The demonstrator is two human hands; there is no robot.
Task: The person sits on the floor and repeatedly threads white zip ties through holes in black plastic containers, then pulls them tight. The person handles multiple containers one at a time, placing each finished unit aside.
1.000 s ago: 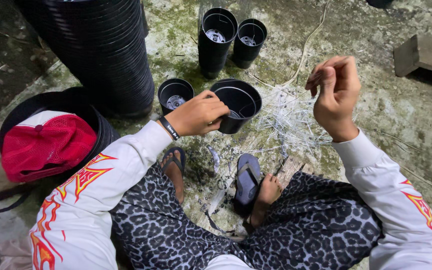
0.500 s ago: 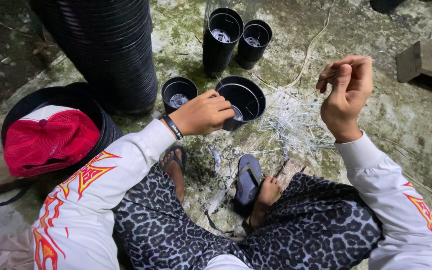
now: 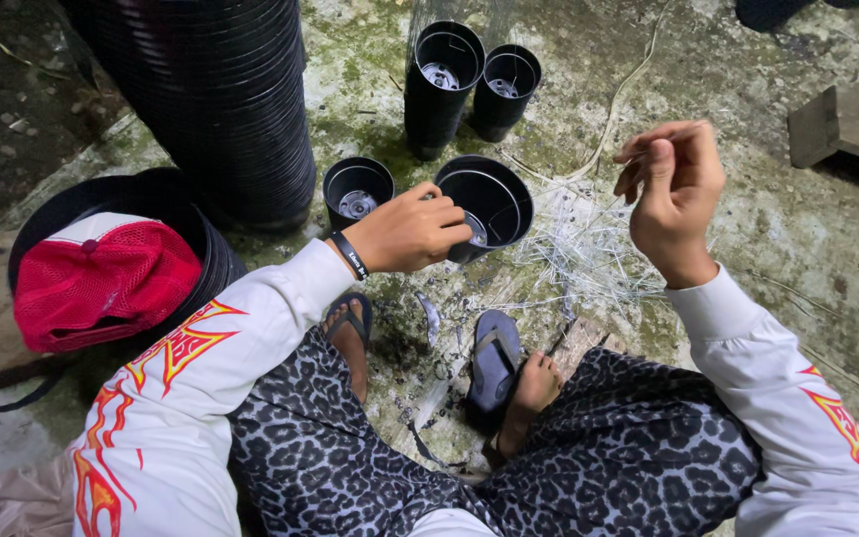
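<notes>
Black plastic pots crowd the ground around both hands. Beyond the left hand (image 3: pixel 412 231) rises a tall stack of pots (image 3: pixel 221 99), and further out, above the gap between the hands, stand a stacked pair (image 3: pixel 441 85) and a shorter pot (image 3: pixel 505 89). Just left of the left hand's knuckles sits a small pot (image 3: pixel 358 191) with a pale disc in its bottom. Near the left forearm, a red cap (image 3: pixel 101 283) lies on another pile of black rims (image 3: pixel 166 204). Between the hands, a heap of thin pale strips (image 3: pixel 584 254) is scattered on the mossy concrete (image 3: pixel 768 229); a wooden block (image 3: pixel 847 124) lies well beyond the right hand (image 3: pixel 676 194).

The tilted pot (image 3: pixel 489 204) is under the left hand's fingertips, gripped by its near rim, its mouth turned towards the person. The right hand is raised, well apart from that pot, fingers pinched together; whether a strip is between them cannot be told.
</notes>
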